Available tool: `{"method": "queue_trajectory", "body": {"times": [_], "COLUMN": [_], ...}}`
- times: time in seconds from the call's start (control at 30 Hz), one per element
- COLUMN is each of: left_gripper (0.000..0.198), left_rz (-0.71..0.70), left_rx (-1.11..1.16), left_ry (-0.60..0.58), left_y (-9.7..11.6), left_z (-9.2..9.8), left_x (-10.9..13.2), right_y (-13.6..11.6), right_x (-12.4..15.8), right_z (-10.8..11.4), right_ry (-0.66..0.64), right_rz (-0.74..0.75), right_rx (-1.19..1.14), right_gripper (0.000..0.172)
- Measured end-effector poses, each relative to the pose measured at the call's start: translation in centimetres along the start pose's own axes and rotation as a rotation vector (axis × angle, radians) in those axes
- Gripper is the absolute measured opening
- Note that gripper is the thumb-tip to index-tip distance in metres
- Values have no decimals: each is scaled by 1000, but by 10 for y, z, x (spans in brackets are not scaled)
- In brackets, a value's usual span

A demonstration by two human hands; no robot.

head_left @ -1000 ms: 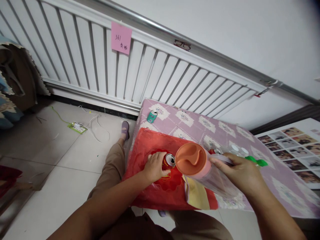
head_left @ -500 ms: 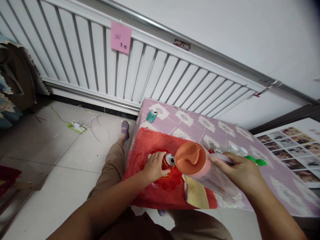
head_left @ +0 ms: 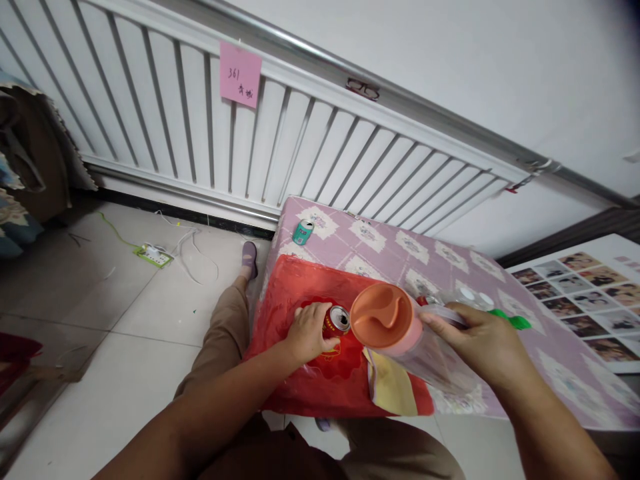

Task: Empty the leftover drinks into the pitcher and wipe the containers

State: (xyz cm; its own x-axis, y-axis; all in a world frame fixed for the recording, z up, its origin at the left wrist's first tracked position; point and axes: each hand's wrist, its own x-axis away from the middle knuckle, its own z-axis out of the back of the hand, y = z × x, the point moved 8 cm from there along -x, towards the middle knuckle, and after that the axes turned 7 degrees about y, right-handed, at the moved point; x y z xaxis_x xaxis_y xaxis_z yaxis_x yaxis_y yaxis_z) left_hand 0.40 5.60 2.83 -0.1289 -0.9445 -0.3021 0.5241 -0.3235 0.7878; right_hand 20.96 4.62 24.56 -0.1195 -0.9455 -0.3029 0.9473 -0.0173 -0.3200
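My left hand [head_left: 311,333] is wrapped round a red drink can [head_left: 340,319], whose opened silver top faces up. The can stands over a wet red sheet [head_left: 300,280] with a puddle around it. In my right hand [head_left: 483,337] is the handle of a clear plastic pitcher [head_left: 385,317] with an orange lid. The pitcher is tilted, its lid end close beside the can's top. I cannot make out any liquid flowing between them. A folded yellow cloth [head_left: 393,387] lies on the red sheet below the pitcher.
A green can [head_left: 303,232] stands at the table's far left corner on the purple patterned tablecloth [head_left: 385,237]. Behind the pitcher lie a green object [head_left: 513,319] and clear containers with white lids [head_left: 475,297]. A white radiator [head_left: 320,140] borders the table's back; a power strip [head_left: 151,255] lies on the floor.
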Motion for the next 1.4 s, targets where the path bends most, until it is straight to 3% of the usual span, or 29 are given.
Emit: {"method": "queue_trajectory", "body": {"times": [0.33, 1.4], "left_gripper": [78, 78], "left_rz": [-17, -19], "left_rx": [4, 3], "left_ry": [9, 15], "left_y": [0, 1], "left_z": [1, 1], "left_x": [1, 1], "right_y": [0, 4], "right_x": [-1, -2], "right_z": [-1, -3], "right_ry": [-11, -22], "right_rz": [-57, -43], "right_rx": [-2, 14], "right_gripper": [48, 51]}}
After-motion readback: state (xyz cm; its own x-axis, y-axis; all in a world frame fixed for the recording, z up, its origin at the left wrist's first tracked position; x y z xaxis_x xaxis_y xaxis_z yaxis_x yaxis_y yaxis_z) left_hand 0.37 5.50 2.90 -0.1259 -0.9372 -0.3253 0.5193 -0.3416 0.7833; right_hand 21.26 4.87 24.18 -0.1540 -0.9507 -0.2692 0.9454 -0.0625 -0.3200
